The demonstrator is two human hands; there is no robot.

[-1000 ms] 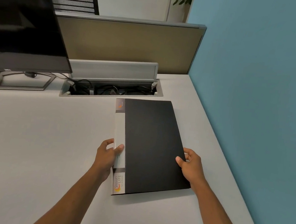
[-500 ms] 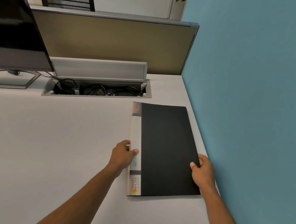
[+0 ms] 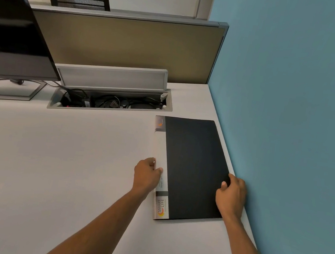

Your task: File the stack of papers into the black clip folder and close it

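Observation:
The black clip folder (image 3: 191, 168) lies closed and flat on the white desk (image 3: 50, 164), close to the blue wall, its white labelled spine strip on the left. My left hand (image 3: 146, 174) grips the spine edge, thumb on top of the strip. At the folder's right edge my right hand (image 3: 232, 194) holds on with its thumb on the cover and its fingers curled over the edge. No loose papers are in view.
A blue partition wall (image 3: 290, 121) runs along the desk's right edge, just past the folder. Behind the folder an open cable tray (image 3: 110, 102) with its lid raised holds wires. A dark monitor (image 3: 11, 31) stands at the back left before a tan divider (image 3: 126, 42).
Both hands have slid the closed folder to the right, from mid-desk to beside the blue wall. Their grips on its two edges are unchanged.

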